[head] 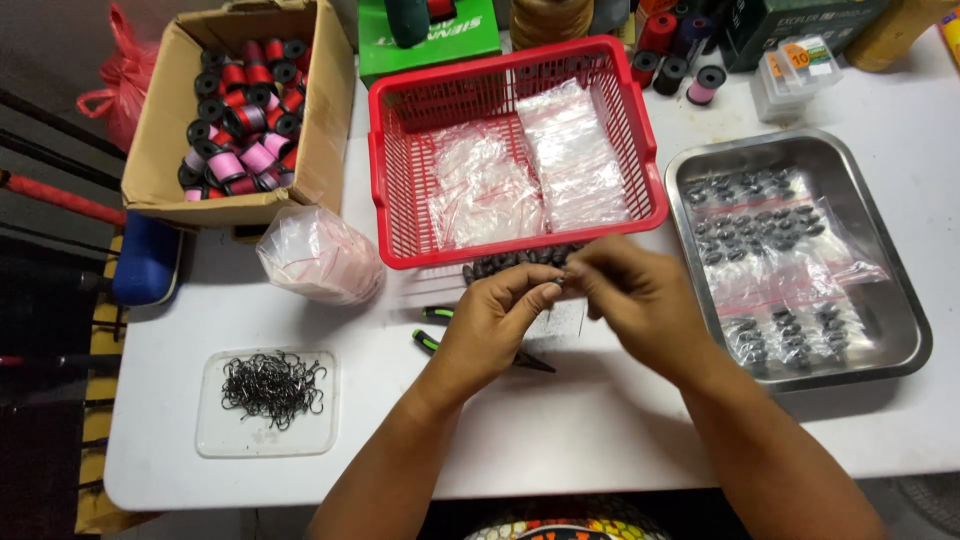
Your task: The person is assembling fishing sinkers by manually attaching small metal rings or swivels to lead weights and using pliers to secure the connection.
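A tiny dark piece (pixel 558 284), too small to make out its shape or heading, is pinched between the left hand (pixel 497 318) and right hand (pixel 632 292), fingertips meeting above the tabletop (pixel 600 420), just before the red basket (pixel 400 215).

White worktable (pixel 600 440), evenly lit; dark floor (pixel 40 300) at left; blue padded seat (pixel 145 260) beside table edge

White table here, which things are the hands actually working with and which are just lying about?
In use:
left hand and right hand, pinching a small dark piece
row of dark pieces

Lying about:
pliers
tray of hooks
red basket of clear bags
steel tray
box of spools
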